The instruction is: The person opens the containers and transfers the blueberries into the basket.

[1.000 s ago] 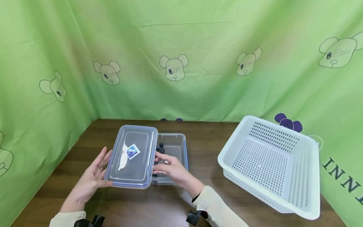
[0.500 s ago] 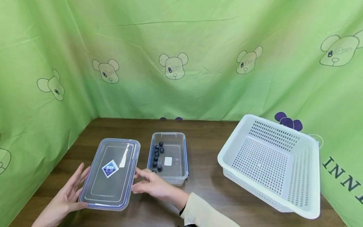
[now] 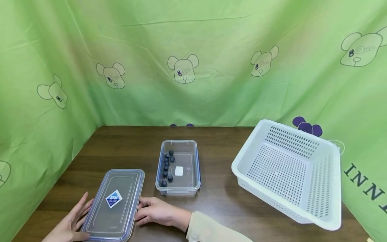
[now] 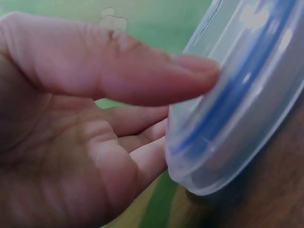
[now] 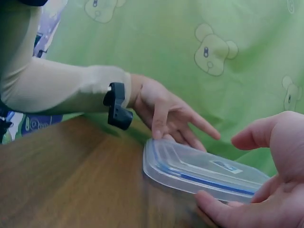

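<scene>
A clear plastic lid (image 3: 104, 222) with a blue seal and a diamond label lies low over the table at the front left. My left hand (image 3: 71, 222) pinches its near left corner; in the left wrist view the thumb (image 4: 156, 80) presses on the rim, with the other fingers partly hidden behind it. At the lid's right edge is my right hand (image 3: 157, 211), its fingertips touching the side. The right wrist view shows its fingers (image 5: 254, 135) spread apart, one above the rim. Beyond the lid stands a clear food container (image 3: 188, 183), several blueberries (image 3: 166, 163) along its left side.
A large white perforated basket (image 3: 242, 178) stands at the right of the brown wooden table (image 3: 217, 215). A green curtain (image 3: 220, 97) with bear heads hangs behind and along both sides.
Both hands have carried the lid left, toward the person and down to table level. The food container, earlier partly covered by lid and hand, now shows fully; it and the basket have stayed put.
</scene>
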{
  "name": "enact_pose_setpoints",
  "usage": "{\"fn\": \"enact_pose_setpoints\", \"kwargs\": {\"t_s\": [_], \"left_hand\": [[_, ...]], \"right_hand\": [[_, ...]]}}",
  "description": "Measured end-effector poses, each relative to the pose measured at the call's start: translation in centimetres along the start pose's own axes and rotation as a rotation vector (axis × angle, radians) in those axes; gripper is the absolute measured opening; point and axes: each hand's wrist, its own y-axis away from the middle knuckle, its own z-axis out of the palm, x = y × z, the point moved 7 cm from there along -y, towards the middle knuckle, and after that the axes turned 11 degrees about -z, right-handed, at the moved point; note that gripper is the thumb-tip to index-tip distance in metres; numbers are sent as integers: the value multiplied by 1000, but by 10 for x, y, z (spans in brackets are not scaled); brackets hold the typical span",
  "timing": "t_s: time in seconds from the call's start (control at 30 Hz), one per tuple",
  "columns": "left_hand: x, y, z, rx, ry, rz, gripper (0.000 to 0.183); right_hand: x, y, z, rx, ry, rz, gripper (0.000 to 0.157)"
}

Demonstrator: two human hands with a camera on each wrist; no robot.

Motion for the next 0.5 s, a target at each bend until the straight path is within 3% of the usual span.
{"fn": "enact_pose_setpoints", "kwargs": {"t_s": [0.17,0.33,0.5], "left_hand": [[-2,-1,-2,59,-125,-35,125],[10,-8,-1,214,-307,20,131],[25,-23,1,330,-286,14,126]], "right_hand": [[5,0,0,-94,67,68,66],[5,2,-1,-143,108,99,64],[-2,8,-4,-145,106,87,63]]}}
